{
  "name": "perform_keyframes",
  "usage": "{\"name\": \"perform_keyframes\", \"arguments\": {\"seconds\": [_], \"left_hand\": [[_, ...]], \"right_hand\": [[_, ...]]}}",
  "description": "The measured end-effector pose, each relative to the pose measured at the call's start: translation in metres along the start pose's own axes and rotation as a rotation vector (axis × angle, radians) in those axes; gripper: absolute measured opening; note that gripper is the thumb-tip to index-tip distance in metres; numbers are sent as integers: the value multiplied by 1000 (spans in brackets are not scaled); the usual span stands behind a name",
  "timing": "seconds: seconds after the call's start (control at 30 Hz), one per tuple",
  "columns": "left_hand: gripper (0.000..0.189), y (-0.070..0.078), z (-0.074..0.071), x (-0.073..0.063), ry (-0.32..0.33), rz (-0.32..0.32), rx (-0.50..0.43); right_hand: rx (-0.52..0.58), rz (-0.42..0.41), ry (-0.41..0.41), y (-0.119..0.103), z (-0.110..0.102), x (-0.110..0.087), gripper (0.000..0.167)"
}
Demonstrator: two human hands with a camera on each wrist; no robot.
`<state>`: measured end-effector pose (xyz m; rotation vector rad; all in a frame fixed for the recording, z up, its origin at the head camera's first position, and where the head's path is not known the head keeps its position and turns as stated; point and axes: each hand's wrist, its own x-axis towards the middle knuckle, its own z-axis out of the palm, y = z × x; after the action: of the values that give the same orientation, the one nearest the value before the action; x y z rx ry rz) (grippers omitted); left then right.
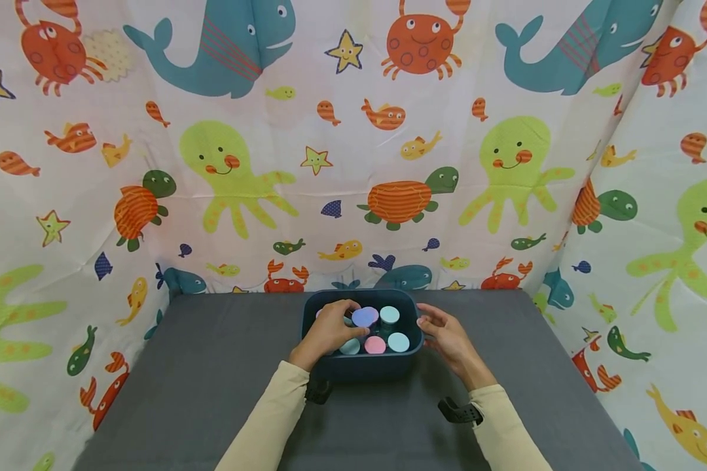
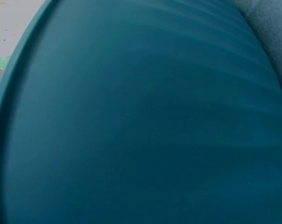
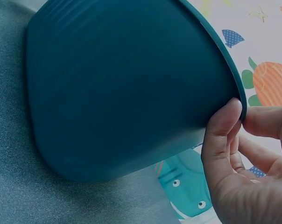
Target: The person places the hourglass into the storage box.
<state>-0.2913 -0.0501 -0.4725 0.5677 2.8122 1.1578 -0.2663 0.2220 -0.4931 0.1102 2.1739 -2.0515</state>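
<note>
A dark teal bin (image 1: 362, 369) holds several small round-lidded containers, seen from above. My left hand (image 1: 328, 330) reaches over the bin's left side and pinches a purple-lidded container (image 1: 363, 318) between thumb and fingers. That container overlaps another lid behind it, and its body is hidden. Around it are a pink lid (image 1: 375, 345) and pale blue lids (image 1: 398, 341). My right hand (image 3: 246, 158) grips the bin's right rim, thumb outside the wall. In the left wrist view the bin's outer wall (image 2: 141, 112) fills the picture; the left hand's fingers are not seen there.
The bin stands on a grey tabletop (image 1: 224, 379), near its back edge. Behind and at both sides hangs a white curtain (image 1: 330, 229) printed with sea animals. Dark bands (image 1: 461, 412) sit around both wrists.
</note>
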Motion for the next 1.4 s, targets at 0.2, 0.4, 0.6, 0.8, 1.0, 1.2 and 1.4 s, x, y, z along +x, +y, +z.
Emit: {"name": "perform_keyframes", "arguments": {"seconds": [0.2,0.4,0.6,0.8,1.0,1.2,1.4], "left_hand": [[53,-1,2,1,-1,31,91],[52,-5,6,3,-8,16,150],[51,-6,9,4,-33,-12,222],[50,-6,10,5,-32,-23,236],[47,-7,10,5,-43,-18,234],[45,-7,9,4,-48,-7,222],[47,-6,8,2,-54,-6,221]], "right_hand": [[1,-11,-6,0,-1,-1,44],[3,-8,-10,2,0,0,45],[1,-6,-4,3,0,0,45],[5,-6,-7,2,1,0,46],[8,-7,-8,1,0,-1,47],[5,-12,-6,2,0,-1,45],[3,-12,-6,3,0,-1,45]]}}
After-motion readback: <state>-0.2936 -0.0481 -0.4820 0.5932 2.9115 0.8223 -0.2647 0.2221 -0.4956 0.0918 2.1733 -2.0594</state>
